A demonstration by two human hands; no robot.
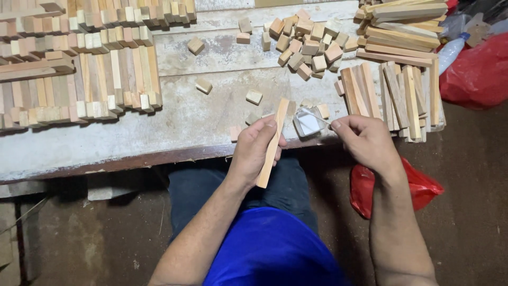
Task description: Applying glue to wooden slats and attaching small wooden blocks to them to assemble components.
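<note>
The person's left hand is curled, back toward the camera, thumb lying up along its far side and fingers folded in a loose grip, the bare forearm running down and to the left from the wrist. The right hand sits level with it and well apart to its right, fingers drawn together into a pinch that points toward the left hand. Its wrist bends back into a forearm that drops almost straight down.
</note>
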